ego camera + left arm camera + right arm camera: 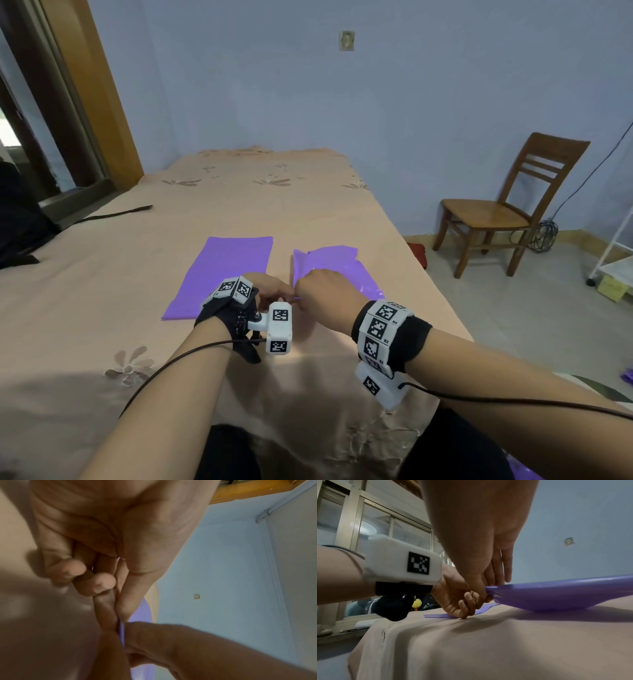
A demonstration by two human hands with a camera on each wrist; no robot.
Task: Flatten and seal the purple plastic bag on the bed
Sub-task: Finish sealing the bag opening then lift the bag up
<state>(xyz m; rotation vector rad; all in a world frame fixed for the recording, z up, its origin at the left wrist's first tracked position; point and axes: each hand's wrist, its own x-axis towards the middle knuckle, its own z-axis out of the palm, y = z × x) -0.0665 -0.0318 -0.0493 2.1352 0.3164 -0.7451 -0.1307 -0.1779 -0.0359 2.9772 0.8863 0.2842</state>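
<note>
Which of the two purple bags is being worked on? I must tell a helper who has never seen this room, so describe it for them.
On the peach bedspread, two purple sheets lie near the front edge. The purple plastic bag is the one nearer the wooden chair. Unlike the flat sheet beside it, it is glossy and creased, and the left hand and right hand pinch its near corner.

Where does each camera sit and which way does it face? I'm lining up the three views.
Head: above, looking down the bed; both forearms, left hand, right hand, flat purple bag.
Left wrist: under the palm, along the fingers pinching a purple edge.
Right wrist: low by the bed, facing both hands at the puffed purple bag.
Shared: every view shows the two-handed grip; all show the wall socket.
</note>
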